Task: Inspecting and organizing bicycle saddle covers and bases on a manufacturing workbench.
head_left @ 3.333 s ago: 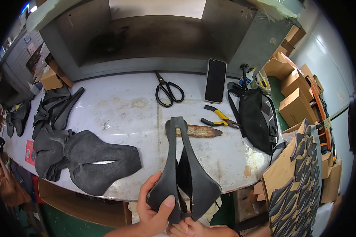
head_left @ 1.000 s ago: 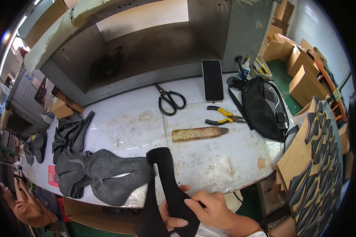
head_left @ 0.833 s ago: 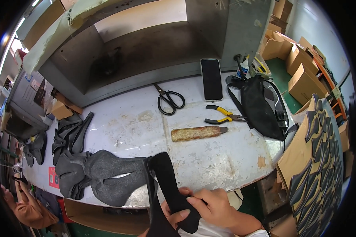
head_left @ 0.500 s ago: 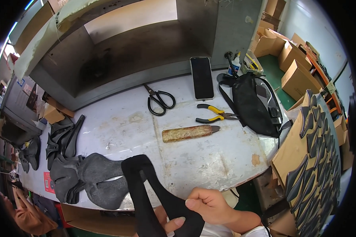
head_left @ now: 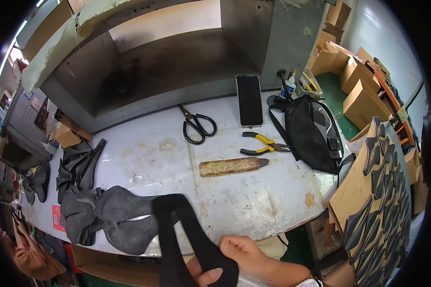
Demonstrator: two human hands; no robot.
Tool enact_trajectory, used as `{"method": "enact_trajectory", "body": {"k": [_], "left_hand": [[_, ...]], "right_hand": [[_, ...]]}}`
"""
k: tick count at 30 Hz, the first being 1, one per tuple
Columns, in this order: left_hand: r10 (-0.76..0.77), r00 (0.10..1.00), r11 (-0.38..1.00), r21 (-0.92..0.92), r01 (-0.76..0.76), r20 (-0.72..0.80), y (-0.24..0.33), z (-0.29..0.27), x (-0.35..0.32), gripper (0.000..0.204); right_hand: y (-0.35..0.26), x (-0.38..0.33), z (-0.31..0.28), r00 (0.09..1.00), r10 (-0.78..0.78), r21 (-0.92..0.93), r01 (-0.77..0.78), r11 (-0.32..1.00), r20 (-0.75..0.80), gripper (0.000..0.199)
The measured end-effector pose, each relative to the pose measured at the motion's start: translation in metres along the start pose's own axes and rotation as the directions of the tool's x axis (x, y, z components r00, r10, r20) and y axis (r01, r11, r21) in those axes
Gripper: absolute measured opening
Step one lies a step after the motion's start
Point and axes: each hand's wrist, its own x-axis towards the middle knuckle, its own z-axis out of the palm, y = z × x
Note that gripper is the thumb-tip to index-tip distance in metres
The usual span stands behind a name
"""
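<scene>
- The worktable (head_left: 254, 201) is a pale, scuffed and stained top that runs from the left edge to the right of centre; its near edge curves along the lower middle of the frame
- At the bottom centre the right hand (head_left: 246, 256) comes in from the lower right, fingers curled round the black forked piece (head_left: 187, 239), thumb lying along its right arm; the grip is closed on it
- Only a fingertip of the left hand (head_left: 207, 277) shows under the piece at the bottom edge; whether it grips cannot be told
- The piece overhangs the table's near edge, its rounded top over the table, just beside the grey padded pieces (head_left: 110, 217) stacked at lower left
- Further left, more dark pieces (head_left: 79, 165) lie near the left edge
- Mid-table: a brown cylindrical tool (head_left: 232, 166), with yellow-handled pliers (head_left: 263, 143) just beyond it
- A black bag (head_left: 311, 134) sits at right
- Further back lie black scissors (head_left: 198, 126) and a dark phone (head_left: 250, 100)
- Behind stands a grey open-fronted hood (head_left: 177, 62)
- Cardboard boxes (head_left: 354, 81) fill the upper right; a board of dark cut shapes (head_left: 383, 201) leans at right
</scene>
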Motion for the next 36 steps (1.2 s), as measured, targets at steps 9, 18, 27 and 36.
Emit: {"method": "enact_trajectory", "body": {"k": [9,18,27,36], "left_hand": [[-0.048,0.997,0.999,0.01,0.047,0.06,0.0,-0.018,0.001,0.043],[-0.082,0.989,0.996,0.033,0.078,0.12,0.007,-0.025,-0.006,0.04],[-0.12,0.981,0.992,0.045,0.115,0.152,0.003,-0.043,-0.005,0.038],[0.267,0.949,0.957,-0.073,-0.282,-0.169,-0.012,-0.023,0.011,0.057]], "right_hand": [[-0.039,0.001,-0.002,0.966,-0.254,-0.427,0.213,0.879,-0.041,0.028],[-0.003,0.003,-0.013,0.885,-0.277,0.153,0.236,0.96,0.374,0.025],[0.004,0.007,-0.009,0.952,-0.293,0.172,0.276,0.946,0.083,0.068],[-0.004,-0.006,0.002,0.804,-0.57,-0.695,0.507,0.51,0.169,0.027]]}}
